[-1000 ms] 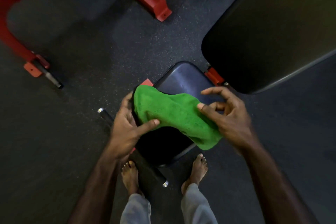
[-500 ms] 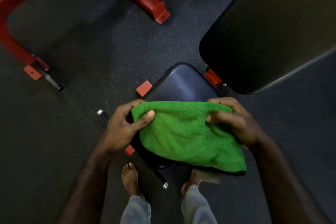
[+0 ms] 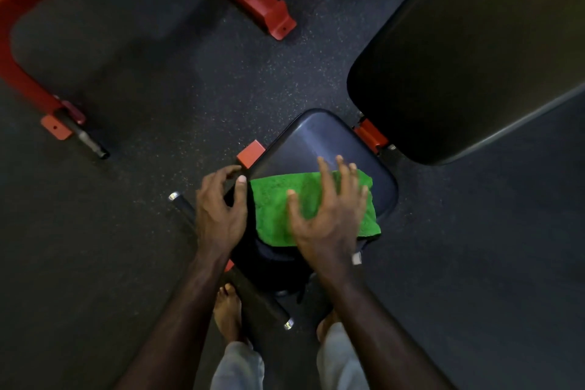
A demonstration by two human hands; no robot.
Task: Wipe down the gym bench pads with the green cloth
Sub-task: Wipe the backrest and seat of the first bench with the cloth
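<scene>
Now that the cloth (image 3: 311, 206), held up between both hands half a second ago, lies flat across the seat pad's (image 3: 319, 139) near half, wiping can begin. Right hand (image 3: 329, 215) presses it with fingers (image 3: 343, 174) spread wide; left hand (image 3: 218, 209), loosely curled, touches the pad's left edge, holding nothing.

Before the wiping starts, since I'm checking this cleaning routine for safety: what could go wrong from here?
The green cloth lies loosely over the seat pad, part of it hanging off the near edge; under the flat right hand it may bunch or slide off. The left hand sits at the pad's edge beside the red bracket, where fingers could catch. A bare foot stands right beside the black roller bar, so a toe could be stubbed.
</scene>
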